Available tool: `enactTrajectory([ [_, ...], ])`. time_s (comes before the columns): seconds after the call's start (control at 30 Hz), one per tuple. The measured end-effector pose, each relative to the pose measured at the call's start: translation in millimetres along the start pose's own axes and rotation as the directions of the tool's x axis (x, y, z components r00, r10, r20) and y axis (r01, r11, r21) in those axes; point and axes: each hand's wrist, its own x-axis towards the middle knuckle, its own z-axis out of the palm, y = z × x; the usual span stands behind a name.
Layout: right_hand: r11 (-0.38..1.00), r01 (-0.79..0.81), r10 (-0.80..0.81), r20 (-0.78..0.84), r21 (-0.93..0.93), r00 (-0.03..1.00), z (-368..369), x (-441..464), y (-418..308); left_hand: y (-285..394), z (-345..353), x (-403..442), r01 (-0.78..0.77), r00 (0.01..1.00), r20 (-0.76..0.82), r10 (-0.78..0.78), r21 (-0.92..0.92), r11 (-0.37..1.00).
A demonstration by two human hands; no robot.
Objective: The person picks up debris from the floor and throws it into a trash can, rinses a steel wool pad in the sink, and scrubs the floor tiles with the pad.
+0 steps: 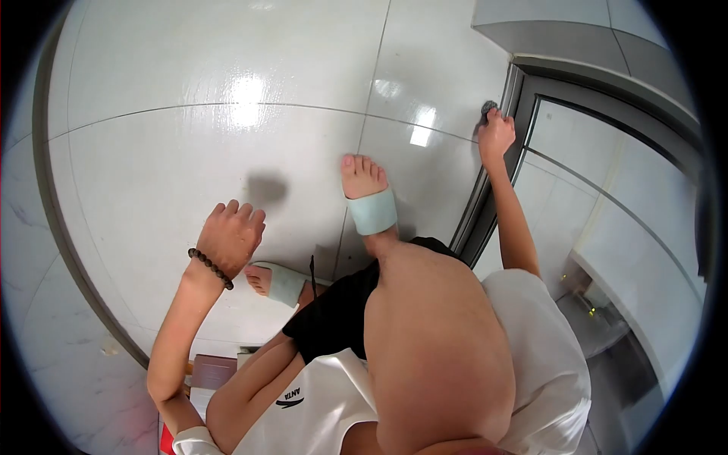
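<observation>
My right hand [497,138] is closed on a dark grey steel wool scrubber [488,108]. It presses against the glossy floor, right beside the dark metal door frame [523,95]. Most of the scrubber is hidden by the fingers. My left hand [230,236], with a beaded bracelet [210,268] at the wrist, hangs over the floor at the left. Its fingers bend loosely downward, slightly apart, and nothing shows in them. The palm faces away from view.
Pale floor tiles [182,159] with thin joints and bright reflections stretch ahead. My feet wear pale slippers [371,212]. A glass door panel [565,140] stands at the right. Marbled wall [45,258] runs along the left. A brownish box [214,371] is behind my left arm.
</observation>
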Motion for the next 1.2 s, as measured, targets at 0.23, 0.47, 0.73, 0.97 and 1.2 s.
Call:
enactTrajectory([
  [0.23,0.924,-0.383,0.376,0.192,-0.001,0.906,-19,-34,-30,2,-5,0,0.031,1.0,0.003,-0.031,-0.007,0.999],
  [0.47,0.92,-0.391,0.389,0.125,-0.01,0.913,-2,16,-25,0,4,0,0.011,1.0,-0.006,-0.011,-0.014,1.0],
  [0.73,0.923,-0.382,0.375,0.11,0.041,0.92,-13,-33,-22,2,-1,1,0.014,1.0,-0.008,-0.015,-0.018,1.0],
  [0.97,0.921,-0.389,0.389,0.043,-0.013,0.92,6,-11,-22,4,-7,6,-0.028,1.0,0.004,0.028,-0.043,0.999],
  [1.2,0.917,-0.39,0.394,-0.029,0.088,0.919,-9,-15,-23,4,-6,4,-0.077,0.997,-0.028,0.077,-0.008,0.997],
])
